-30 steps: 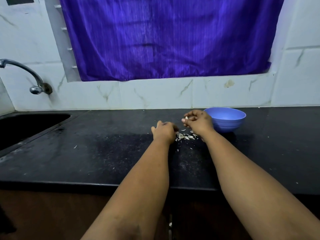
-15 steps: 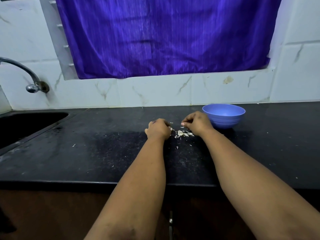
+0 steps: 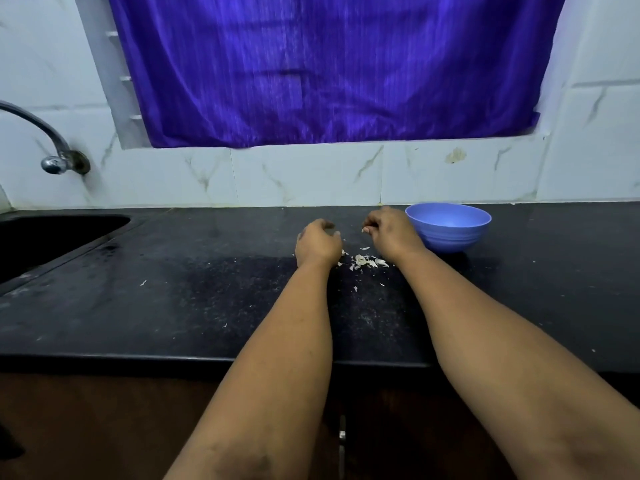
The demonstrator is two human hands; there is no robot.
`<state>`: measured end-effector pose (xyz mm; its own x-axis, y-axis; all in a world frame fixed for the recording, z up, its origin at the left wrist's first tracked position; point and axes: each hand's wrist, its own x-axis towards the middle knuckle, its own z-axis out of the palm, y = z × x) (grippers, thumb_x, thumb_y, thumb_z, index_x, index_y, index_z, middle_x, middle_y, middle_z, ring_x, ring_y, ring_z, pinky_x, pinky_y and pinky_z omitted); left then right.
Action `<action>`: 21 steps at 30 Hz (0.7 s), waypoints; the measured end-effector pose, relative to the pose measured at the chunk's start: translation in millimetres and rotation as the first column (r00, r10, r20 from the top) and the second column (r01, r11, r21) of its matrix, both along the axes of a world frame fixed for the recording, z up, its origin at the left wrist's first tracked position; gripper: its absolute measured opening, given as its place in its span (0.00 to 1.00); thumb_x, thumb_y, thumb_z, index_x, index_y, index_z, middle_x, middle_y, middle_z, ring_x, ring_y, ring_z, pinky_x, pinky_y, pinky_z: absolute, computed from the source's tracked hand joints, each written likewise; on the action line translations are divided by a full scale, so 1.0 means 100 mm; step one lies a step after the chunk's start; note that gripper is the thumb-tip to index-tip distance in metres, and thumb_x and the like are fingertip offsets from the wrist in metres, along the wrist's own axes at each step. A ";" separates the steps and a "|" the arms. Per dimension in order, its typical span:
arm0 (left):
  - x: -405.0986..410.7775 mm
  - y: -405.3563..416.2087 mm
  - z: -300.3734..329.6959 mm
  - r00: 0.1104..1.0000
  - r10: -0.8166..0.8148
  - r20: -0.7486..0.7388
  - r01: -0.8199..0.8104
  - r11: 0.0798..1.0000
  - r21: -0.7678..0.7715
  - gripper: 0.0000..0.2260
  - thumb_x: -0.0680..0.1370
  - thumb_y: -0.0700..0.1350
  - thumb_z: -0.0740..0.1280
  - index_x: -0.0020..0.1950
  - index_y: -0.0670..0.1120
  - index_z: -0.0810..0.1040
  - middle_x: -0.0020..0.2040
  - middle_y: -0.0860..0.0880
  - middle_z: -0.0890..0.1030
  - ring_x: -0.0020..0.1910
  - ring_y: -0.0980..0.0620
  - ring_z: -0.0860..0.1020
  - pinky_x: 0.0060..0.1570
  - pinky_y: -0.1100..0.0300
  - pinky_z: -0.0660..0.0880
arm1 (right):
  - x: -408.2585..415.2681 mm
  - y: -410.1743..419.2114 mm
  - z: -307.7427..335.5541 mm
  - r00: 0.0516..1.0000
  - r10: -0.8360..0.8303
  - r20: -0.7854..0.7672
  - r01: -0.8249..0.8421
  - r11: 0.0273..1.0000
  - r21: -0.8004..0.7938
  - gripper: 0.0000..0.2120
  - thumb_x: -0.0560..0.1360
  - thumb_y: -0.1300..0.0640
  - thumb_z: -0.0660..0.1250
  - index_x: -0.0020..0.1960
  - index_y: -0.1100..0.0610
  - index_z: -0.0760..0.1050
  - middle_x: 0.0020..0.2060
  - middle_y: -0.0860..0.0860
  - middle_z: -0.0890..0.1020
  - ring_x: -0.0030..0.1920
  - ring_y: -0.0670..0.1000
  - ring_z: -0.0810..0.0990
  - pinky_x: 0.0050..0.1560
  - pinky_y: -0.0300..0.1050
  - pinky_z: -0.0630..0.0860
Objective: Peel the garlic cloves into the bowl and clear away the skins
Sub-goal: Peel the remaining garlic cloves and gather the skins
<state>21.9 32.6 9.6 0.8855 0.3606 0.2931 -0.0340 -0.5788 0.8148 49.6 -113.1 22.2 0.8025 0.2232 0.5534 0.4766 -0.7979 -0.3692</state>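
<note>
Head view shows the right hand [image 3: 393, 233] just left of the bowl [image 3: 447, 227], pinching a small pale garlic piece [image 3: 365, 230]; the left hand [image 3: 317, 242] curls loosely, its hold unclear. Skins [image 3: 365, 261] lie between them on the table [image 3: 173, 289]. Peeling over this pile would keep scraps together.

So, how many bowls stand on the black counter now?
1. The round blue plastic bowl stands on the black stone counter near the tiled wall, just right of the right hand. No other bowl is visible.
</note>
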 end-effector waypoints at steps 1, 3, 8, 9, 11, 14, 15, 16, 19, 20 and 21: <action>-0.01 0.00 0.01 1.000 0.001 0.011 -0.001 1.000 -0.021 0.15 0.78 0.48 0.63 0.64 0.50 0.74 0.51 0.50 0.84 0.57 0.50 0.78 0.55 0.57 0.75 | 0.00 0.02 0.00 0.999 -0.009 0.038 0.009 1.000 0.001 0.06 0.77 0.63 0.65 0.48 0.64 0.80 0.47 0.60 0.79 0.48 0.59 0.77 0.51 0.51 0.74; -0.02 -0.02 0.02 1.000 0.002 0.003 -0.002 0.999 -0.049 0.16 0.80 0.48 0.61 0.67 0.49 0.71 0.46 0.50 0.85 0.56 0.51 0.79 0.54 0.58 0.74 | 0.02 0.03 -0.02 0.996 -0.033 0.077 0.032 0.999 0.009 0.07 0.77 0.63 0.63 0.48 0.64 0.78 0.48 0.60 0.77 0.47 0.60 0.76 0.50 0.53 0.74; -0.02 -0.05 0.04 0.992 -0.056 -0.115 0.064 0.995 0.072 0.24 0.77 0.41 0.56 0.74 0.50 0.63 0.67 0.47 0.75 0.69 0.44 0.67 0.65 0.52 0.67 | 0.05 0.06 -0.08 0.998 -0.003 -0.056 -0.007 0.984 -0.178 0.04 0.76 0.64 0.65 0.47 0.63 0.79 0.49 0.59 0.79 0.52 0.59 0.76 0.52 0.47 0.71; -0.01 -0.05 0.04 0.987 -0.075 -0.142 0.090 0.991 0.102 0.27 0.78 0.40 0.56 0.77 0.50 0.58 0.71 0.47 0.71 0.71 0.43 0.63 0.68 0.50 0.64 | 0.05 0.07 -0.08 0.997 0.004 -0.073 -0.018 0.983 -0.183 0.05 0.76 0.64 0.65 0.47 0.63 0.79 0.49 0.59 0.79 0.53 0.59 0.75 0.52 0.47 0.71; -0.01 -0.06 0.03 0.987 -0.083 -0.139 0.097 0.990 0.099 0.28 0.79 0.41 0.57 0.78 0.50 0.53 0.71 0.48 0.69 0.72 0.43 0.60 0.69 0.48 0.62 | 0.04 0.09 -0.06 1.000 0.001 -0.028 -0.005 0.989 -0.151 0.05 0.77 0.63 0.65 0.48 0.63 0.79 0.48 0.59 0.79 0.54 0.59 0.74 0.53 0.48 0.71; -0.05 -0.05 0.05 1.000 0.014 -0.004 -0.014 1.000 -0.015 0.26 0.80 0.43 0.60 0.76 0.48 0.56 0.60 0.51 0.78 0.66 0.46 0.69 0.63 0.48 0.69 | -0.02 0.13 0.00 0.983 -0.058 0.176 0.085 0.985 -0.148 0.07 0.79 0.58 0.62 0.50 0.60 0.78 0.48 0.54 0.79 0.54 0.56 0.71 0.54 0.52 0.70; -0.06 -0.03 0.07 0.997 0.064 0.032 -0.061 0.996 -0.064 0.26 0.79 0.43 0.60 0.76 0.47 0.56 0.55 0.51 0.80 0.63 0.48 0.72 0.61 0.49 0.70 | -0.05 0.16 0.03 0.965 -0.078 0.249 0.118 0.982 -0.149 0.08 0.79 0.57 0.61 0.51 0.58 0.78 0.48 0.53 0.79 0.54 0.56 0.70 0.53 0.52 0.69; -0.07 -0.02 0.08 0.993 0.106 0.056 -0.101 0.990 -0.094 0.25 0.79 0.43 0.61 0.75 0.47 0.57 0.53 0.51 0.81 0.61 0.48 0.73 0.60 0.49 0.71 | -0.08 0.19 0.05 0.942 -0.096 0.321 0.143 0.982 -0.126 0.07 0.79 0.57 0.61 0.51 0.57 0.78 0.48 0.52 0.79 0.54 0.56 0.70 0.53 0.52 0.67; -0.10 -0.03 0.12 0.981 0.176 0.086 -0.162 0.976 -0.148 0.23 0.80 0.49 0.61 0.73 0.45 0.60 0.56 0.47 0.81 0.63 0.45 0.73 0.61 0.50 0.70 | -0.15 0.23 0.09 0.899 -0.158 0.409 0.216 0.971 -0.100 0.07 0.78 0.59 0.61 0.49 0.56 0.79 0.48 0.51 0.79 0.54 0.56 0.69 0.52 0.51 0.63; -0.09 -0.03 0.13 0.979 0.178 0.095 -0.159 0.971 -0.178 0.22 0.81 0.51 0.59 0.72 0.45 0.62 0.58 0.45 0.79 0.64 0.44 0.72 0.60 0.51 0.69 | -0.15 0.25 0.08 0.928 -0.162 0.337 0.237 0.951 -0.198 0.08 0.78 0.59 0.60 0.50 0.56 0.79 0.49 0.51 0.79 0.56 0.56 0.69 0.54 0.51 0.63; -0.09 -0.03 0.14 0.979 0.174 0.105 -0.150 0.967 -0.207 0.21 0.81 0.52 0.58 0.71 0.45 0.63 0.59 0.45 0.79 0.64 0.44 0.72 0.58 0.53 0.68 | -0.16 0.27 0.06 0.961 -0.169 0.217 0.236 0.911 -0.339 0.09 0.78 0.60 0.59 0.51 0.55 0.79 0.51 0.51 0.79 0.59 0.56 0.67 0.58 0.52 0.62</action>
<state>12.7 29.2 23.3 0.7726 0.5576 0.3037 -0.0591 -0.4131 0.9088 33.6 -85.6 28.0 0.7464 0.2766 0.6053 0.3217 -0.9462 0.0356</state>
